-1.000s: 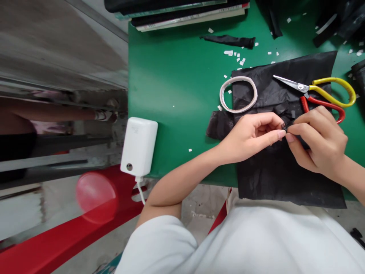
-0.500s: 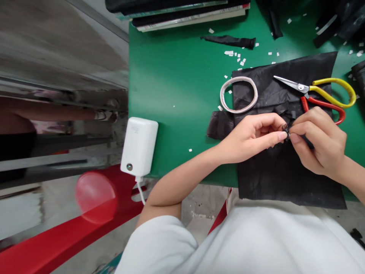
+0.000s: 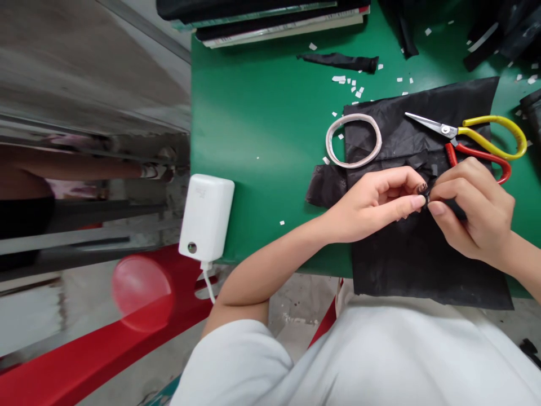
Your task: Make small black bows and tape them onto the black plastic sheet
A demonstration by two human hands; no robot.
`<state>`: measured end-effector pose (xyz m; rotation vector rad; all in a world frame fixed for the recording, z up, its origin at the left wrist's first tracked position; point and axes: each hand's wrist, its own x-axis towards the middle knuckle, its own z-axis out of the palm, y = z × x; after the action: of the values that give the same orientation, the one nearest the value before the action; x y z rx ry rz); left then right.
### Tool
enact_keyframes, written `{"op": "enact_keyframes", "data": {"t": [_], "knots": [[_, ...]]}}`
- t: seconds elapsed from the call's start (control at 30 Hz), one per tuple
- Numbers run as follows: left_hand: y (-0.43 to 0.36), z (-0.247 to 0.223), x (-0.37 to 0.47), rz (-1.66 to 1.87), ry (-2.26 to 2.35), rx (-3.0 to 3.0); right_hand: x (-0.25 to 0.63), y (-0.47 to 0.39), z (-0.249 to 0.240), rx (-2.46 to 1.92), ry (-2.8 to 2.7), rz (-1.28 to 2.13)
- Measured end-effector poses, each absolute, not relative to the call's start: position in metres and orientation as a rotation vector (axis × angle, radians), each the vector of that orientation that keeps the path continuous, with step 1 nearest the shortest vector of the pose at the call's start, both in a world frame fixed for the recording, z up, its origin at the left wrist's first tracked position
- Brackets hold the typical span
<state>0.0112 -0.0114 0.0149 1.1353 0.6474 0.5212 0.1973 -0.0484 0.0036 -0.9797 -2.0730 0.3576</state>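
Thumb and forefinger of my left hand (image 3: 380, 203) pinch a small bunched piece of black material (image 3: 425, 194). My right hand (image 3: 473, 206) closes on the same piece from the other side, fingertips almost meeting the left ones. Most of the piece is hidden by the fingers. Under both hands lies a large black sheet (image 3: 422, 259) that hangs over the table's front edge. Just beyond my hands, scissors (image 3: 452, 132) with one yellow and one red handle rest on the sheet, blades slightly apart. A roll of tape (image 3: 354, 141), worn down to a thin ring, lies at the sheet's left edge.
Small white paper bits (image 3: 354, 89) are scattered over the green table (image 3: 262, 124). A folded black strip (image 3: 340, 60) lies beyond the tape. Books (image 3: 279, 25) are stacked at the back. A white power bank (image 3: 207, 217) with a cable sits at the left edge, near a red chair (image 3: 169, 304).
My right fingertips have shifted slightly around the black piece. The left hand stays almost where it was, and the things on the table have not moved.
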Motion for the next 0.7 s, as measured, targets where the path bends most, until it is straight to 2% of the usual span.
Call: {"op": "enact_keyframes", "data": {"t": [0.17,0.37,0.7], "knots": [[-0.0126,0.0140,0.0102,0.515,0.594,1.104,0.1981,-0.0483,0.0044,-1.125,-1.963,0.440],[-0.0131,0.0112,0.0105,0.524,0.557,1.093,0.1978,-0.0459,0.0097,-1.000,-1.934,0.657],[-0.0140,0.0108,0.0118,0.570,0.597,1.219,0.1985,-0.0452,0.0100,-0.993,-1.964,0.657]]}}
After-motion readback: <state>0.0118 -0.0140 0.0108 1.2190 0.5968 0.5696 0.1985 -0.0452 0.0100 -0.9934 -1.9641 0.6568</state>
